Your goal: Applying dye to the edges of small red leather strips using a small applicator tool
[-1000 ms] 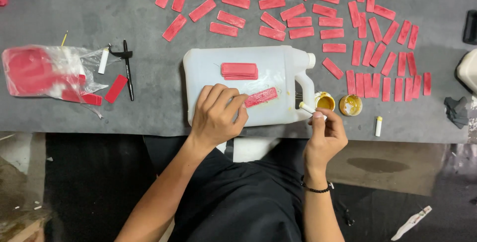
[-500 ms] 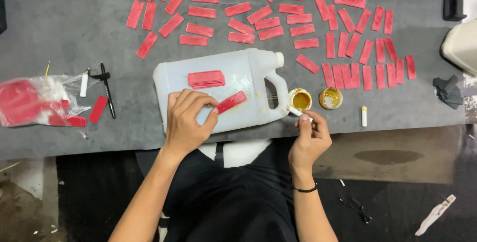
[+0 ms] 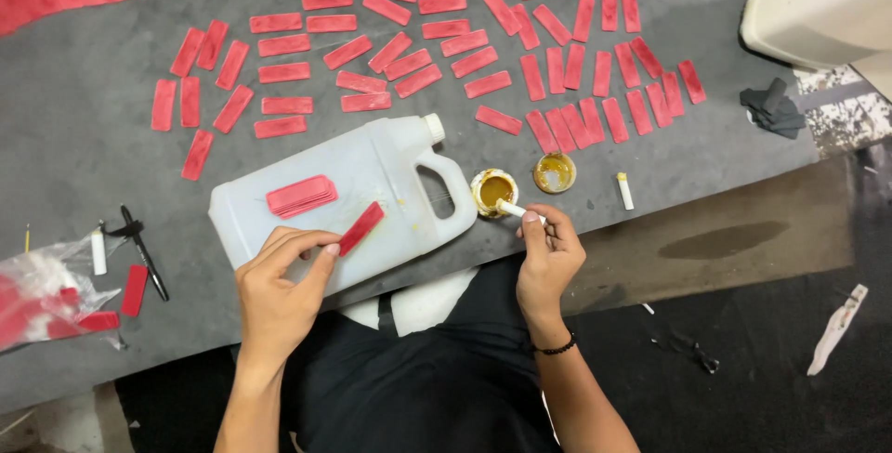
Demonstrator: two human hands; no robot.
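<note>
A white plastic jug lies on its side on the grey table. My left hand rests on the jug, its fingertips holding down one red strip. A small stack of red strips lies further left on the jug. My right hand grips a small white stick, whose tip reaches into an open little jar of yellow-gold paste. The jar's lid lies just to the right.
Several red strips lie spread in rows over the far table. A short white stick lies right of the lid. At the left are a black pen and a plastic bag with red pieces. A white container stands top right.
The view has shifted, so everything sits lower and more to the right. My right hand has moved the stick's tip from beside the jar into it. My left hand stays on the strip.
</note>
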